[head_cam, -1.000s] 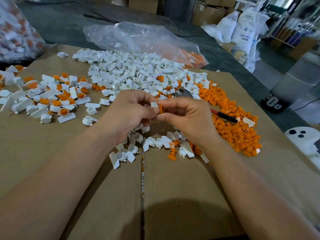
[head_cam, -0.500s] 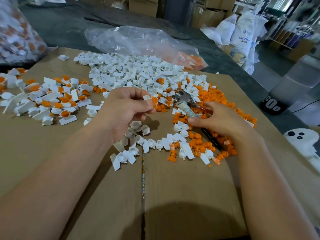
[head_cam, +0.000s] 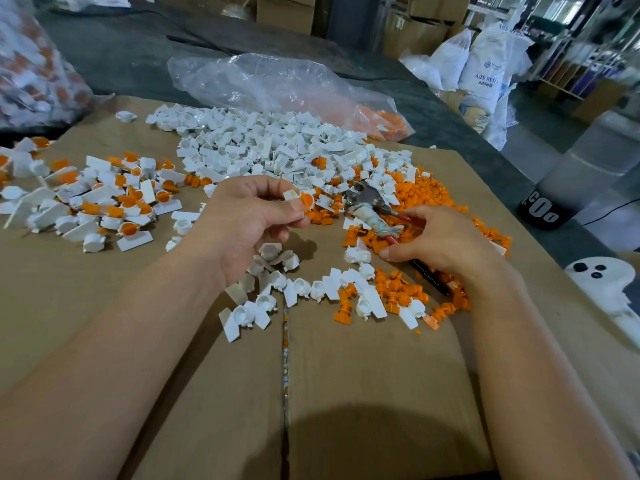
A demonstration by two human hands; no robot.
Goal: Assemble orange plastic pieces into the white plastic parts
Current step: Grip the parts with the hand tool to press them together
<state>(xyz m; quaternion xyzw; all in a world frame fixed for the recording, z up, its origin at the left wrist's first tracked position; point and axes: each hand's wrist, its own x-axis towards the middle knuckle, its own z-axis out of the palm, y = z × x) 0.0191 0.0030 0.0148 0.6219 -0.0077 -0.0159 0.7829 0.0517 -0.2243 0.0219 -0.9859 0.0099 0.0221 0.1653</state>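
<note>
My left hand [head_cam: 249, 223] pinches a white plastic part with an orange piece seated in it [head_cam: 300, 199], held up above the cardboard. My right hand [head_cam: 440, 242] lies palm down on the loose orange pieces [head_cam: 429, 192], over the handles of a pair of pliers [head_cam: 369, 199]. Its thumb and forefinger are apart and I see nothing held between them. A big heap of empty white parts [head_cam: 263, 147] lies behind my hands. Assembled white-and-orange parts [head_cam: 104, 199] are spread out at the left.
Several white parts and orange pieces [head_cam: 332, 292] lie scattered just in front of my hands on the cardboard sheet [head_cam: 363, 393]. A clear plastic bag [head_cam: 277, 84] lies at the back, another filled bag [head_cam: 31, 71] at far left. White sacks [head_cam: 485, 71] stand at right.
A second ago both hands met at the middle, pressing an orange piece into the white part. My right hand has since moved right onto the orange pile; my left hand keeps the assembled part.
</note>
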